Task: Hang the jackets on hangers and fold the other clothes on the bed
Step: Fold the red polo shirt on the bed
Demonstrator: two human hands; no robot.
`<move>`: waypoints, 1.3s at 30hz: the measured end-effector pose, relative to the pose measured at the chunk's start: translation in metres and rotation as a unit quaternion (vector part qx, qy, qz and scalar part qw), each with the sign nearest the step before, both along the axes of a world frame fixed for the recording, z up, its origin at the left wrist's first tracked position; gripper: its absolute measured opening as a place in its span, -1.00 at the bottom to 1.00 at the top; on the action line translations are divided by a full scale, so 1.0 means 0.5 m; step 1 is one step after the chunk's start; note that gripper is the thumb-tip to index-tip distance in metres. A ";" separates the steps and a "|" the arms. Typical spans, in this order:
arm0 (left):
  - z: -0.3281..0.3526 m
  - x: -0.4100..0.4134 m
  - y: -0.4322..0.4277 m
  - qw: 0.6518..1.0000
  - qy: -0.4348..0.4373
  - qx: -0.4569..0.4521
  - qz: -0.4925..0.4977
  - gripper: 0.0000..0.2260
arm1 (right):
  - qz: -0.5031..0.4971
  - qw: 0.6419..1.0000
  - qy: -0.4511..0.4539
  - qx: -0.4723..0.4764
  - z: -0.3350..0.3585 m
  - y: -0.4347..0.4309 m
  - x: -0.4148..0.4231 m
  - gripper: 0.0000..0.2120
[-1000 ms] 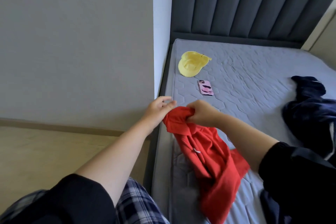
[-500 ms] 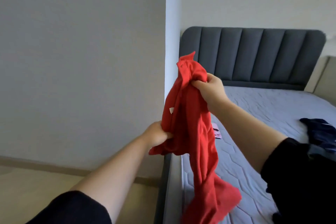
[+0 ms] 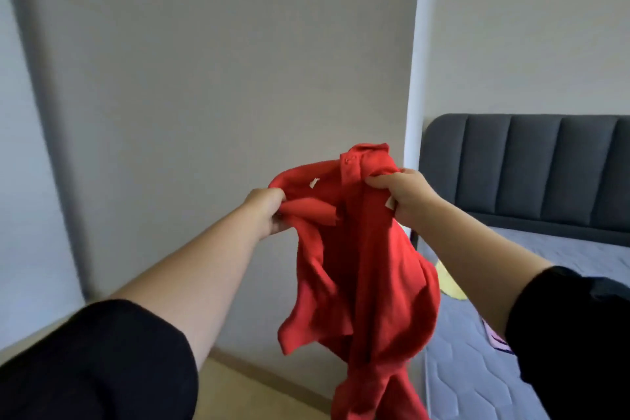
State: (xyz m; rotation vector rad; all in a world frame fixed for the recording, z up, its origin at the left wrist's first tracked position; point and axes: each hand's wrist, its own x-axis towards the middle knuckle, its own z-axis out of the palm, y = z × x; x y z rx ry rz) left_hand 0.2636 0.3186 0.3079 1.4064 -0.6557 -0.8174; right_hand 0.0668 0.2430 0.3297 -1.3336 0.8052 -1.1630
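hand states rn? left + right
Left hand: closed, gripping the red shirt near its top.
Right hand: closed, gripping the same shirt by the collar area.

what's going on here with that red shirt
A person is holding a red collared fabric shirt up in the air, just left of the grey quilted mattress with its dark grey padded headboard. The left grip bunches one side of the shirt, and the right grip pinches it near the buttoned collar. It hangs crumpled, not yet folded.

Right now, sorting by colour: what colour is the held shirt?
The shirt is plain red; head view.
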 end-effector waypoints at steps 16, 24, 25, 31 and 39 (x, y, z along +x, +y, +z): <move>0.099 0.233 0.230 0.991 -0.093 0.097 0.025 -0.90 | 0.191 0.981 0.034 -0.015 0.013 0.100 0.254 -0.57; 0.102 0.235 0.252 0.962 -0.256 0.094 0.026 -0.86 | 0.336 0.928 0.162 0.007 -0.043 0.064 0.171 -0.67; 0.099 0.225 0.246 0.951 -0.288 0.112 0.025 -0.83 | 0.332 0.914 0.235 -0.007 -0.048 0.058 0.160 -0.67; 0.086 0.159 0.209 0.921 -0.361 0.138 -0.037 -0.79 | 0.234 0.926 0.274 -0.110 -0.059 0.083 0.164 -0.87; 0.079 0.125 0.195 0.910 -0.393 0.124 -0.043 -0.84 | 0.101 0.856 0.365 -0.352 -0.094 0.166 0.248 -0.87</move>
